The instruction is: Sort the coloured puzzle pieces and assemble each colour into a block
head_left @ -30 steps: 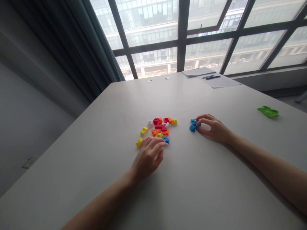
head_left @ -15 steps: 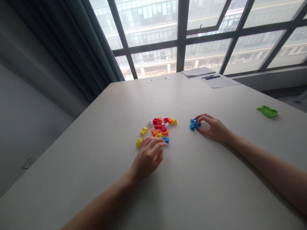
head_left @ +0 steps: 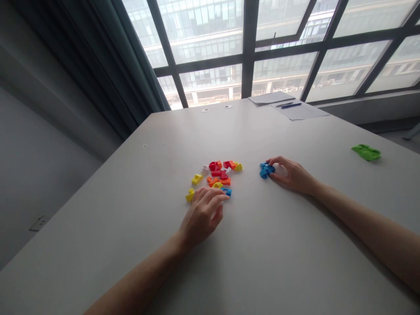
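Note:
Near the middle of the table, my left hand (head_left: 204,212) rests at the near edge of a loose pile of plastic blocks. Its fingers are loosely bent, the thumb apart, and the index fingertip lies beside a blue block (head_left: 227,191); anything under the palm is hidden. Yellow blocks (head_left: 197,179), red blocks (head_left: 215,166), orange blocks (head_left: 225,181) and a white block (head_left: 205,168) lie around it. To the right of the pile, thumb and fingertips of my right hand (head_left: 288,174) pinch one of the small blue blocks (head_left: 267,169) clustered there.
Several green blocks (head_left: 366,152) sit together at the far right of the white table (head_left: 256,253). At the back are paper sheets (head_left: 303,113) with a blue pen (head_left: 291,106) on them. Beyond stands a window (head_left: 213,83), with a dark curtain (head_left: 108,57) to the left.
My right hand's fingers have shifted slightly at the blue blocks, one of which has turned a little. My left hand and the pile stay as they were.

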`<state>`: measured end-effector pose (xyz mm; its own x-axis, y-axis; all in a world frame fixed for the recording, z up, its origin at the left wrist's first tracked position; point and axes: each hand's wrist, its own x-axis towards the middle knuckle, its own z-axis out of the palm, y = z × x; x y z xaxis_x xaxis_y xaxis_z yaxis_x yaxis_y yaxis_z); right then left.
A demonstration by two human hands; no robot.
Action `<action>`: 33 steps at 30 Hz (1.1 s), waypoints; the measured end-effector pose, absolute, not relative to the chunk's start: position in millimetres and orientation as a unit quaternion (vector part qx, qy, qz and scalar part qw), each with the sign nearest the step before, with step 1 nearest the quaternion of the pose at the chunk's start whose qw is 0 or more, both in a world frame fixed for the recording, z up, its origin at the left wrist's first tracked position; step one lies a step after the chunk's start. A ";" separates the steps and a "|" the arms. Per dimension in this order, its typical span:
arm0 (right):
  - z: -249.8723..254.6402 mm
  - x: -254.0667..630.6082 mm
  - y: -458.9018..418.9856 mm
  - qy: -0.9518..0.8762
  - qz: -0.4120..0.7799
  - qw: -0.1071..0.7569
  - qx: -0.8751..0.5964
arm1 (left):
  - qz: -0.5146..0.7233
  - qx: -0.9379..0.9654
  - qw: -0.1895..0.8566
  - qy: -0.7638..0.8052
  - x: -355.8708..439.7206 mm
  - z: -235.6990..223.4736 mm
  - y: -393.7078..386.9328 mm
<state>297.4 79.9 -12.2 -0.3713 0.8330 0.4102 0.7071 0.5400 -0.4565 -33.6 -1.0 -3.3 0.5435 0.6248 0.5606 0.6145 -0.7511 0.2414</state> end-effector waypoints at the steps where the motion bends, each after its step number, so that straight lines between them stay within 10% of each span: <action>1: -11.8 297.3 79.7 -0.822 0.103 0.307 -0.468 | 0.322 0.879 0.008 0.353 -33.6 -3.4 -1.1; 33: -14.3 300.2 79.3 -0.833 0.094 0.287 -0.465 | 0.325 0.876 0.006 0.357 -33.2 -1.0 -1.1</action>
<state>300.2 79.3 -14.3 -0.4040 0.8277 0.3894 0.7194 0.5505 -0.4236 -33.2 -1.1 -1.0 0.5336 0.6299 0.5644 0.6220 -0.7444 0.2427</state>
